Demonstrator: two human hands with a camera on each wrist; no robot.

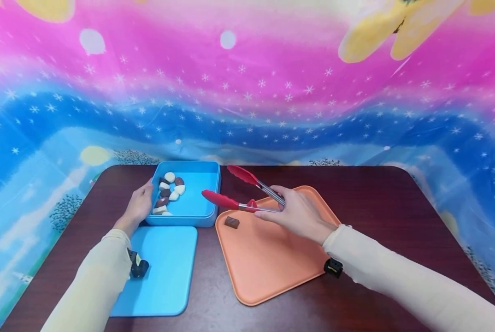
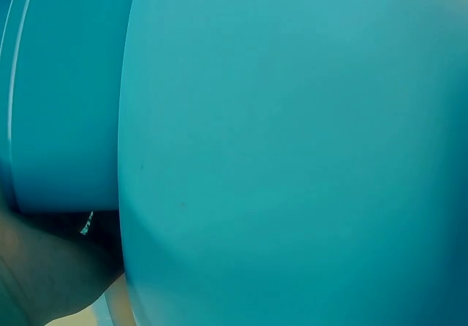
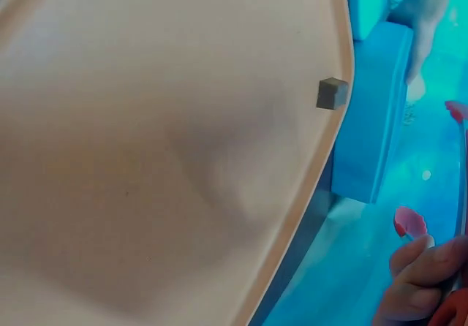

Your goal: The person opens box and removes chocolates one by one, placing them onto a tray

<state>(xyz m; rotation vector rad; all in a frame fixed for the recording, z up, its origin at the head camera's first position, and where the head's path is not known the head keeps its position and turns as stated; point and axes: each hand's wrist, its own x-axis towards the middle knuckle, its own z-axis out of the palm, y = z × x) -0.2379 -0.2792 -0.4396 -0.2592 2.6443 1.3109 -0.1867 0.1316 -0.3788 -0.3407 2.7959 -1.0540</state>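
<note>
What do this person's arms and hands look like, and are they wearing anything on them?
Both the left arm and right arm wear long, plain cream sleeves reaching the wrist. A small black device with a yellowish marking sits at the left wrist and the right wrist. The left hand and right hand are bare, without gloves. No cables show.

In my right hand (image 1: 299, 215), kitchen tongs (image 1: 247, 207): red heads, shiny metal arms, spread apart, heads pointing left at the box; nearer head overlaps its right rim in head view. Light-blue box (image 1: 189, 222): squarish, upright, open-topped, my left hand (image 1: 141, 203) against its left wall. Brown and white pieces (image 1: 166, 192) bunched along its left inside. Brown block (image 1: 232, 222) lies flat, just right of its near right corner.
</note>
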